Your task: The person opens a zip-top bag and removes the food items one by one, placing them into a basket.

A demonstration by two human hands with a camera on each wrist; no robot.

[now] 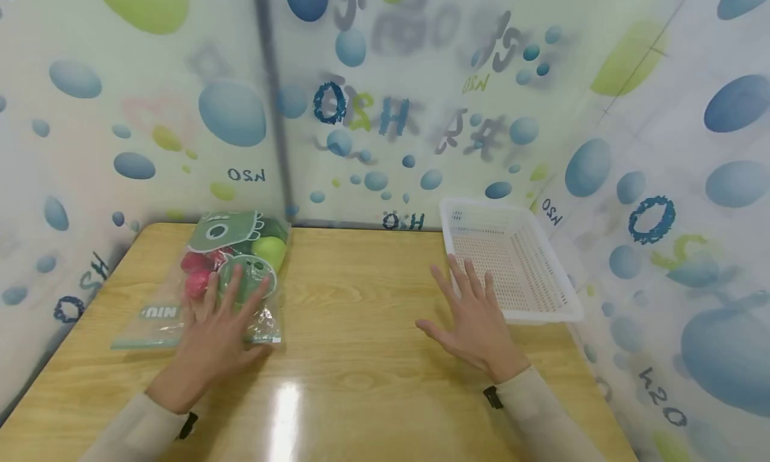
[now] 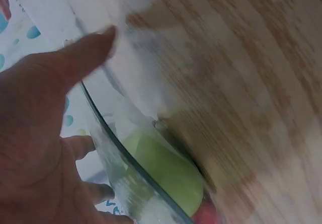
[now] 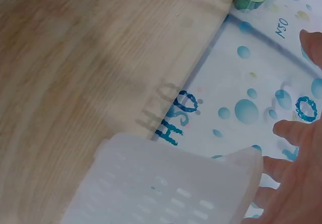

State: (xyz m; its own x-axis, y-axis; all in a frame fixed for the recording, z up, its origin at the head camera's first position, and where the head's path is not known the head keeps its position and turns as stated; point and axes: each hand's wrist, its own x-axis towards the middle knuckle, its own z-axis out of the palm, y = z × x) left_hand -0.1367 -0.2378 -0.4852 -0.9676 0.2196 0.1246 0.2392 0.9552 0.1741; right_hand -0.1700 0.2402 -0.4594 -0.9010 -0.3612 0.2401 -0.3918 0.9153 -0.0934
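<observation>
My left hand (image 1: 219,335), fingers spread and straight, is over the front part of a clear zip bag (image 1: 162,325) in the head view. Inside the bag lie red round items (image 1: 197,283) and a green one (image 1: 269,251), partly covered by the bag's printed cartoon pattern. The left wrist view shows the bag's dark zip edge (image 2: 128,156) beside my fingers. On the other side, my right hand (image 1: 478,325) is spread at the near left corner of a white perforated plastic basket (image 1: 544,318), its fingertips overlapping the rim. Neither hand grips anything.
A light wooden table (image 1: 355,328) carries both the bag and the basket. White walls (image 1: 397,168) with blue and green dots and lettering rise behind it and at both sides. The basket stands at the table's right back, close to the wall.
</observation>
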